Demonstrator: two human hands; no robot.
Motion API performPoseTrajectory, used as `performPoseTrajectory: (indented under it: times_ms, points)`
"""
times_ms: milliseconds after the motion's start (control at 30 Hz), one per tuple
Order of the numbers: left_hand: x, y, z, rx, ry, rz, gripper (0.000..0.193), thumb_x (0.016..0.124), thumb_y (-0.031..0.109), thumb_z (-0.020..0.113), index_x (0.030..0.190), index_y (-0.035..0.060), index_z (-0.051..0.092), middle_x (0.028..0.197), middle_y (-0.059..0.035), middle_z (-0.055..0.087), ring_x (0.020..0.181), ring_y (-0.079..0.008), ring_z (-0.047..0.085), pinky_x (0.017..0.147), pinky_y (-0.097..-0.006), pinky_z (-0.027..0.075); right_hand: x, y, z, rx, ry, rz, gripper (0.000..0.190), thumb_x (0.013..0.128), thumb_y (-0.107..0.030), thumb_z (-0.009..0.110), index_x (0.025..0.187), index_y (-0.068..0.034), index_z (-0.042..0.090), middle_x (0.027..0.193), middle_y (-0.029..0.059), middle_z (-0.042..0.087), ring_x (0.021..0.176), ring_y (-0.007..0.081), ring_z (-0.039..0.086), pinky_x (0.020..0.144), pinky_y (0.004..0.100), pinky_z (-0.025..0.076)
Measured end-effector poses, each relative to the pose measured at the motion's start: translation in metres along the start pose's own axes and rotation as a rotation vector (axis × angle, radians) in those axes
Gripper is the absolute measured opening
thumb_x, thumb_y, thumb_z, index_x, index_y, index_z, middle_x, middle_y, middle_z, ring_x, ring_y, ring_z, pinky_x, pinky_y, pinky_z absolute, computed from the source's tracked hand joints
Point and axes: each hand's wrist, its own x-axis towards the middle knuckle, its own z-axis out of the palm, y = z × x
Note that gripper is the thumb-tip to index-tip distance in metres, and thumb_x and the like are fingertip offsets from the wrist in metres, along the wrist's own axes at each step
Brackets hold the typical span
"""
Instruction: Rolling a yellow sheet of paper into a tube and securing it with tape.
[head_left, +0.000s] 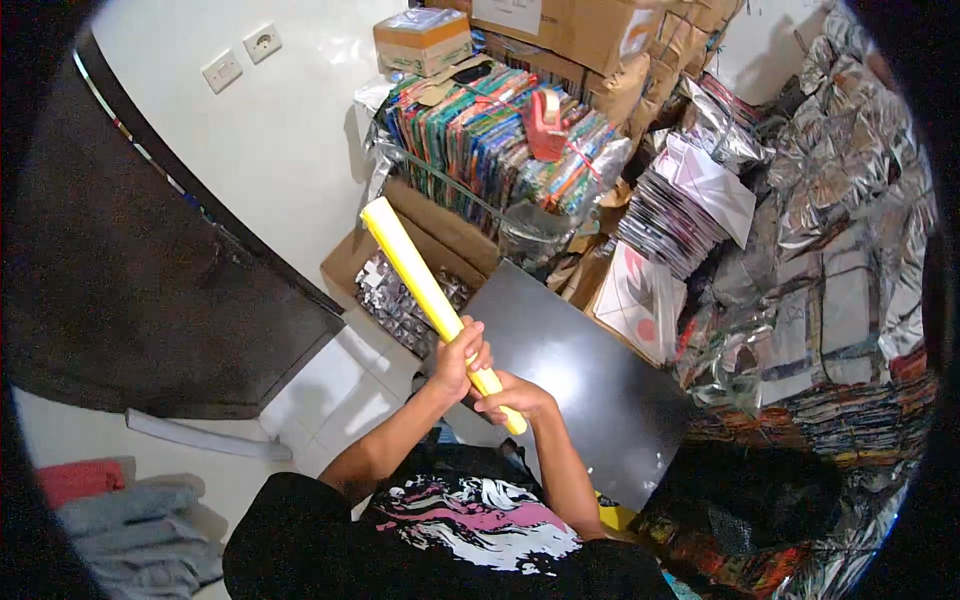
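Observation:
A long yellow roll (420, 281), paper or plastic sheet by its look, is held aslant in front of my body, its far end pointing up and to the left. My left hand (460, 360) grips it below its middle. Closer to the lower end, my right hand (514, 397) has its fingers wrapped round the roll. Beneath and to the right of my hands lies a dark, glossy tabletop (592, 375). The roll's upper part passes over an open cardboard box (345, 262) filled with small shiny packets.
Beyond the box, a plastic-wrapped stack of colourful flat packs (465, 142) carries a red tape dispenser (545, 127). Stacked envelopes (667, 225) and silvery wrapped bundles (832, 195) crowd the right side. A dark panel (150, 262) stands at left; folded cloths (135, 525) lie lower left.

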Motion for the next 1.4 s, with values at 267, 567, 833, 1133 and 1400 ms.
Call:
performPoseTrajectory:
  times_ms: [267, 567, 833, 1133, 1400]
  points:
    - [0.080, 0.153, -0.114, -0.049, 0.007, 0.077, 0.028, 0.096, 0.018, 0.055, 0.074, 0.0166, 0.039, 0.056, 0.0053, 0.032, 0.042, -0.0084, 0.034, 0.046, -0.0270, 0.036, 0.168, -0.095, 0.005, -0.445, -0.048, -0.145, 0.053, 0.092, -0.032, 0.068, 0.131, -0.005, 0.044, 0.114, 0.0120, 0.062, 0.104, 0.0187, 0.060, 0.091, 0.0362, 0.050]
    - [0.115, 0.237, -0.224, 0.095, 0.291, -0.013, 0.028, 0.091, 0.021, 0.069, 0.078, 0.0155, 0.044, 0.059, 0.0055, 0.038, 0.042, -0.0086, 0.040, 0.042, -0.0264, 0.036, 0.304, -0.386, -0.103, -1.571, 1.013, -0.645, 0.056, 0.076, -0.042, 0.081, 0.109, 0.001, 0.068, 0.103, 0.0187, 0.069, 0.092, 0.0278, 0.068, 0.082, 0.0392, 0.053]
    - [0.132, 0.258, -0.256, 0.127, 0.338, -0.017, 0.030, 0.089, 0.021, 0.072, 0.077, 0.0124, 0.046, 0.059, 0.0039, 0.040, 0.042, -0.0096, 0.042, 0.039, -0.0267, 0.037, 0.370, -0.415, -0.139, -1.716, 1.239, -0.285, 0.027, 0.085, -0.024, 0.070, 0.096, 0.000, 0.072, 0.085, 0.0207, 0.069, 0.080, 0.0368, 0.068, 0.074, 0.0461, 0.054]
    - [0.172, 0.261, -0.237, 0.341, 0.247, -0.088, 0.028, 0.087, 0.019, 0.075, 0.079, 0.0098, 0.050, 0.059, 0.0030, 0.045, 0.042, -0.0078, 0.043, 0.039, -0.0245, 0.037, 0.292, -0.436, -0.099, -1.046, 1.398, -1.047, 0.021, 0.087, -0.018, 0.064, 0.085, 0.002, 0.058, 0.072, 0.0077, 0.061, 0.067, 0.0128, 0.056, 0.064, 0.0303, 0.046]
    - [0.183, 0.257, -0.183, 0.742, 0.103, -0.227, 0.035, 0.083, 0.030, 0.079, 0.072, 0.0069, 0.055, 0.059, 0.0006, 0.053, 0.043, -0.0093, 0.051, 0.039, -0.0261, 0.040, 0.176, -0.393, -0.072, -0.630, 1.210, -0.994, 0.016, 0.091, -0.010, 0.065, 0.081, -0.006, 0.053, 0.083, 0.0025, 0.063, 0.072, 0.0077, 0.060, 0.059, 0.0232, 0.049]
